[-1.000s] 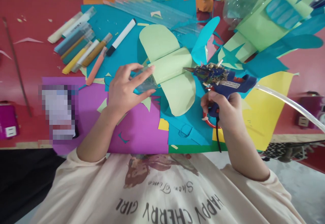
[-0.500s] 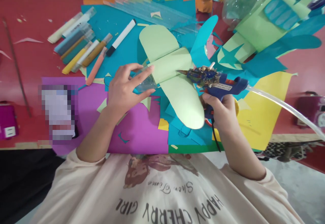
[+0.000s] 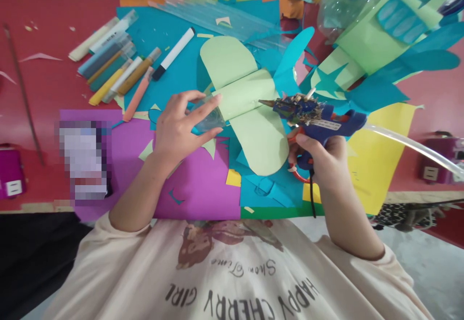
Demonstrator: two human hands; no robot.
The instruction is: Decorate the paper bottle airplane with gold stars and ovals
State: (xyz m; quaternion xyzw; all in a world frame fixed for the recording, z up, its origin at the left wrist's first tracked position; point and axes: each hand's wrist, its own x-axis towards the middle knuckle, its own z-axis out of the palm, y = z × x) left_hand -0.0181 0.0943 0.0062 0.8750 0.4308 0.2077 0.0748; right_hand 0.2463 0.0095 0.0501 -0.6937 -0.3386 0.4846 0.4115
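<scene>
My left hand grips the clear plastic bottle end of a craft plane wrapped in pale green paper, with two rounded green wings and a teal tail fin. My right hand is closed round the handle of a blue hot glue gun, a clear glue stick trailing out to the right. The gun's nozzle points left and sits close to the green paper body near the tail.
Coloured paper sheets in purple, teal, yellow and green cover the red table. Several markers and glitter tubes lie at the upper left, a black-and-white marker beside them. Another paper-and-bottle plane lies at the upper right.
The glue gun dipped left toward the plane, then drew back slightly right. The near green wing swung down and came back up. My left hand kept its hold.
</scene>
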